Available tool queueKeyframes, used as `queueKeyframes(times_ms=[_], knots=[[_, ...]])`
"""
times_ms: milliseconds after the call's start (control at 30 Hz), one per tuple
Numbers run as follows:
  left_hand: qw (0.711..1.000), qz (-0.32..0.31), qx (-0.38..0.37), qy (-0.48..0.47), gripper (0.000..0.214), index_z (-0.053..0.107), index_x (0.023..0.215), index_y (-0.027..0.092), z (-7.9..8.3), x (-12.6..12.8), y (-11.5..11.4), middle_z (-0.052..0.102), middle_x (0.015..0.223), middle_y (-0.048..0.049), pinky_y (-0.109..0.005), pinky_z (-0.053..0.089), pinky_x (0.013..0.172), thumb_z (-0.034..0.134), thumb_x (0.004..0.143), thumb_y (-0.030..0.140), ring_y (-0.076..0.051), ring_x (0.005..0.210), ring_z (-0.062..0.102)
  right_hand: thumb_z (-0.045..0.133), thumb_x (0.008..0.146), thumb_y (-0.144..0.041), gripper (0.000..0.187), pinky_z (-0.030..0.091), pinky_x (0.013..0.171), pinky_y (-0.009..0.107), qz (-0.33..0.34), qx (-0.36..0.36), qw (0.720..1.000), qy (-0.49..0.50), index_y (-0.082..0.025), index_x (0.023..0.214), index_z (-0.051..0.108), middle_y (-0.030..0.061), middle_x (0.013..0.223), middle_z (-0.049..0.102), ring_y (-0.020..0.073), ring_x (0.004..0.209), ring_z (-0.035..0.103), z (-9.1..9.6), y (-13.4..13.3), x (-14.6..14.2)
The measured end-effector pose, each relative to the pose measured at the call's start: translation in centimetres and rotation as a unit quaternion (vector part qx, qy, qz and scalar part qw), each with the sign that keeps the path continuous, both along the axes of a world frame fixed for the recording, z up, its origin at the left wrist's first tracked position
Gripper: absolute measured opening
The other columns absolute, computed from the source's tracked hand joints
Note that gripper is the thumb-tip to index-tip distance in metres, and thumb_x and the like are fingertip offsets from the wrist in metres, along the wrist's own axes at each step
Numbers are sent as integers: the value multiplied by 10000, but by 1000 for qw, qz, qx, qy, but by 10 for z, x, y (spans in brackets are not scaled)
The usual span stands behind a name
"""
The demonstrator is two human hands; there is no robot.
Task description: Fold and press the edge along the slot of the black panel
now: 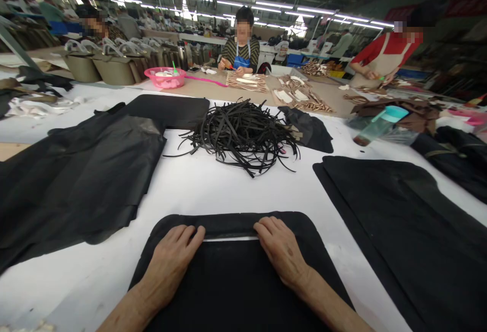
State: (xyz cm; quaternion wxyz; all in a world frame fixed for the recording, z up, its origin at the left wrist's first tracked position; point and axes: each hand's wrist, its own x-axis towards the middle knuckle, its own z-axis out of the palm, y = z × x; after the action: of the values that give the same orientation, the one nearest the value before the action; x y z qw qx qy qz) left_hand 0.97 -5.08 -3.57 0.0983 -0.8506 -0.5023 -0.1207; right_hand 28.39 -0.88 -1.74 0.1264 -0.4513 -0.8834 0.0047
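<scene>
A black fabric panel (236, 281) with rounded corners lies on the white table (213, 185) right in front of me. Both hands rest flat on its far part. My left hand (171, 258) and my right hand (279, 248) press beside a folded-over top edge (228, 223), fingers stretched forward. A thin pale strip (230, 239) shows between the two hands under the fold. Neither hand holds anything.
A heap of black strips (243, 134) lies mid-table. Black sheets lie left (76, 180) and right (411, 230). A teal-capped bottle (378, 124) lies at right. Beyond are a pink basket (167, 77) and people at work at a brown table (243, 43).
</scene>
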Motion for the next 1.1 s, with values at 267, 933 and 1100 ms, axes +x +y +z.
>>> queueKeyframes(times_ms=[267, 933, 1100], knots=[[999, -10, 16, -28, 273, 609, 943, 174, 0, -4, 6, 607, 1070, -95, -403, 465, 852, 393, 820, 62, -250, 979, 536, 482, 887, -143, 137, 387, 723, 274, -39, -56, 997, 44, -212, 822, 581, 3, 844, 550, 152, 800, 493, -2, 1, 16], [978, 135, -143, -75, 234, 580, 821, 162, 18, 19, 11, 562, 969, -87, -447, 400, 815, 358, 893, 163, -250, 924, 486, 471, 869, -125, 170, 358, 685, 323, -131, -94, 985, -57, -205, 747, 558, 32, 774, 524, 199, 749, 481, 9, 4, -4], [964, 165, -196, -70, 237, 573, 766, 165, 32, 24, 17, 558, 921, -78, -413, 376, 792, 361, 869, 138, -236, 880, 482, 496, 849, -119, 174, 366, 668, 314, -137, -92, 984, -72, -206, 707, 549, 28, 763, 548, 197, 744, 508, 9, 8, -5]])
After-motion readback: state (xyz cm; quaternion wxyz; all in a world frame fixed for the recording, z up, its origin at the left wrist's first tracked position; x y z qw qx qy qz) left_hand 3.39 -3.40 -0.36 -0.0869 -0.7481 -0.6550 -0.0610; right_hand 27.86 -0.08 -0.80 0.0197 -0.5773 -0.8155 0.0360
